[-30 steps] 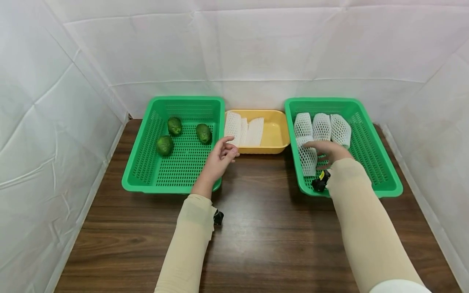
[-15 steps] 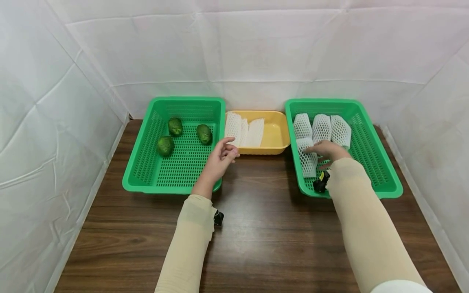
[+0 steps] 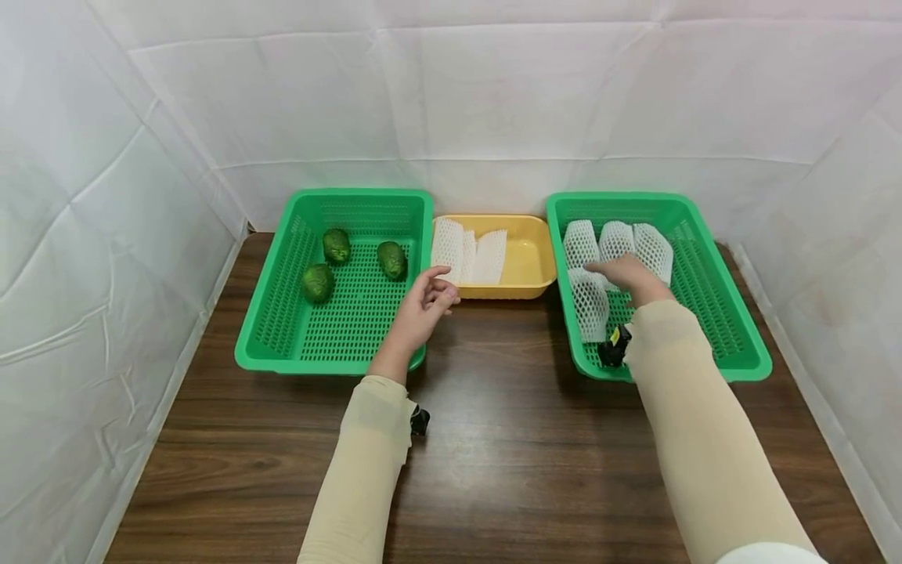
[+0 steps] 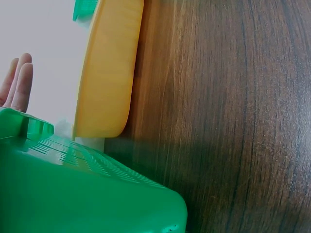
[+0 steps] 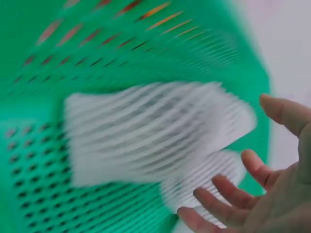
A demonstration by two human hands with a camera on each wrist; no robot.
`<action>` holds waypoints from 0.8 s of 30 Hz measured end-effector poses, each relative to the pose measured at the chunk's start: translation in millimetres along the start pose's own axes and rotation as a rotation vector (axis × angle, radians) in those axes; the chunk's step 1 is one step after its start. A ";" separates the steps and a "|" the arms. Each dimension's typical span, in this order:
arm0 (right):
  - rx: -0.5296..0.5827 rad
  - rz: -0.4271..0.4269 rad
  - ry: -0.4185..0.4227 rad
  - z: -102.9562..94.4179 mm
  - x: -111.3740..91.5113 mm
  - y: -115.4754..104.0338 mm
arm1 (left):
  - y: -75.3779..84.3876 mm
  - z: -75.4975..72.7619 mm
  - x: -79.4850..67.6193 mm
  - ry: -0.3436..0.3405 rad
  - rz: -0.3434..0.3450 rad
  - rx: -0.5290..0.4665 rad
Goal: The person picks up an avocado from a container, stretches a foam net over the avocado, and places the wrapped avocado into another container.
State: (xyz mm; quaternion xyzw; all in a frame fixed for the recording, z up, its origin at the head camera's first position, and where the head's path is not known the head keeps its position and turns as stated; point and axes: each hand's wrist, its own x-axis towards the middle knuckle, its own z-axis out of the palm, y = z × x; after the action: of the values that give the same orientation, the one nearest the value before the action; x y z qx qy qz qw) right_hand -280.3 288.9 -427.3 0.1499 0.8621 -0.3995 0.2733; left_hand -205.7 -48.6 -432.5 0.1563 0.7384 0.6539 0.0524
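Observation:
My right hand (image 3: 629,276) is over the right green basket (image 3: 747,345), its fingers spread and holding nothing. Under and beside it lie several white foam net sleeves with something inside; the nearest wrapped bundle (image 5: 141,133) fills the middle of the right wrist view. My left hand (image 3: 420,308) hovers at the right rim of the left green basket (image 3: 282,364), fingers loosely bent and nothing in them. Just beyond it, flat foam net sleeves (image 3: 491,257) lie in a yellow tray (image 3: 533,291). Three dark green avocado-like fruits (image 3: 318,282) rest in the left basket.
A brown wooden table (image 3: 493,454) carries both baskets, with the yellow tray between them. White sheeting (image 3: 493,94) hangs behind and on both sides. A small black camera (image 3: 615,346) sits on the right wrist.
My right hand has lifted slightly and moved away from the nearest wrapped bundle, which stays in the basket. The left hand has kept its place.

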 end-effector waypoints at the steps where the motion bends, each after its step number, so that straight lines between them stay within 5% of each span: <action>1: 0.029 -0.036 0.021 -1.3 -3.8 -5.3 | 0.1 0.1 0.2 0.001 0.000 -0.001; 6: 0.177 -0.207 0.096 1.1 -27.2 -30.6 | -0.5 0.5 1.1 0.000 -0.003 -0.010; 10: 0.191 -0.272 0.151 20.0 -39.5 -38.3 | -0.4 0.2 1.2 0.005 -0.012 -0.014; 18: 0.106 -0.354 0.266 74.8 -24.3 -21.8 | -0.6 0.1 1.1 0.025 -0.037 -0.005; 24: 0.159 -0.363 0.318 87.3 -17.5 -10.3 | -3.3 2.6 2.1 0.034 -0.060 0.024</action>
State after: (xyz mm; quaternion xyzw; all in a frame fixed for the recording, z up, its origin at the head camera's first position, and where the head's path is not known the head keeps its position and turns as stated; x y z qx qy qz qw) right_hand -240.4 214.4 -457.1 0.0745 0.8730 -0.4799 0.0455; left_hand -207.5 -45.8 -435.8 0.1236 0.7513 0.6457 0.0577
